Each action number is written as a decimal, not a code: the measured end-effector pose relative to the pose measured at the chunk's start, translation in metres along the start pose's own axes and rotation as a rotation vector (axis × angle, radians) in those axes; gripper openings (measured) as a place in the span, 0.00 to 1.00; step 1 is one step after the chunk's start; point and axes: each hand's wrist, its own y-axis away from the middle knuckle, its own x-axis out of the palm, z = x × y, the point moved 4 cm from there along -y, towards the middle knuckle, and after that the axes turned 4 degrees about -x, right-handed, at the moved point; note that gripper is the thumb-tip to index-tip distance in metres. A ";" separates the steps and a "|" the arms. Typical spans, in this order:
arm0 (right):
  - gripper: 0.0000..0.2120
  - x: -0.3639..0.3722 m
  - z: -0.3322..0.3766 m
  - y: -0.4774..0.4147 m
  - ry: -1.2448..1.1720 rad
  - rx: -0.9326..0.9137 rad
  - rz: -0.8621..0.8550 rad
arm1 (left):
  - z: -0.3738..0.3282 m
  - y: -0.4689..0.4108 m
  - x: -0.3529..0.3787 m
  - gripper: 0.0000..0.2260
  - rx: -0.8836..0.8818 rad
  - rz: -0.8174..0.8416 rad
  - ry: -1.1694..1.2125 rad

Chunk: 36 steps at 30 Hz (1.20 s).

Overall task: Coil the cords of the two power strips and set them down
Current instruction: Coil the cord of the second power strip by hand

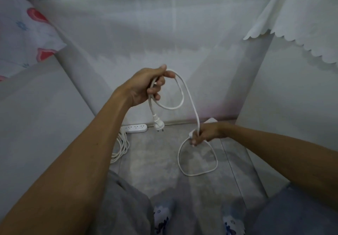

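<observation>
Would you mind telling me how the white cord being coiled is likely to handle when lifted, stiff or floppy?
Probably springy rather than limp: the white cord holds open rounded loops between the left hand and right hand. The plug dangles below the left hand, so it will likely swing. The loose loop on the floor may drag.

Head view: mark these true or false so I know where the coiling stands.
1. The left hand holds a loop of white cord. True.
2. The plug is pushed into the wall. False: it dangles free below the left hand.
3. The right hand grips the same cord lower down. True.
4. The other power strip is on the bed. False: it lies on the floor by the wall, its cord bundled beside it.
</observation>
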 end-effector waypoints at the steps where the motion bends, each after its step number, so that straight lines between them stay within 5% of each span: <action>1: 0.05 0.009 -0.012 -0.002 0.063 0.050 0.070 | -0.003 -0.001 -0.003 0.17 0.037 -0.036 0.045; 6: 0.10 0.038 -0.041 -0.005 0.206 0.159 0.078 | 0.003 -0.009 -0.024 0.17 0.097 -0.253 0.183; 10: 0.07 0.023 -0.030 -0.001 -0.106 0.080 -0.392 | 0.014 -0.017 -0.038 0.07 0.083 -0.336 0.353; 13: 0.05 0.008 -0.015 0.006 -0.306 -0.050 -0.605 | 0.022 -0.024 -0.041 0.07 0.086 -0.365 0.225; 17: 0.14 0.000 0.028 0.008 -0.127 -0.193 -0.527 | 0.040 -0.032 -0.009 0.10 0.068 -0.289 -0.220; 20: 0.11 -0.002 0.066 0.006 0.056 -0.265 -0.425 | 0.058 -0.042 0.010 0.11 -0.011 -0.191 -0.486; 23: 0.12 -0.013 0.088 0.010 -0.139 -0.275 -0.440 | 0.081 -0.047 0.010 0.10 -0.159 -0.126 -0.685; 27: 0.07 -0.037 0.081 0.021 -0.334 -0.352 -0.665 | 0.096 -0.044 0.008 0.16 -0.325 -0.028 -0.539; 30: 0.16 -0.049 0.063 0.025 -0.250 -0.324 -0.829 | 0.094 -0.047 0.013 0.22 -0.430 0.028 -0.403; 36: 0.23 -0.043 0.038 0.014 0.277 -0.211 -0.516 | 0.084 -0.048 0.028 0.16 -0.442 0.131 -0.334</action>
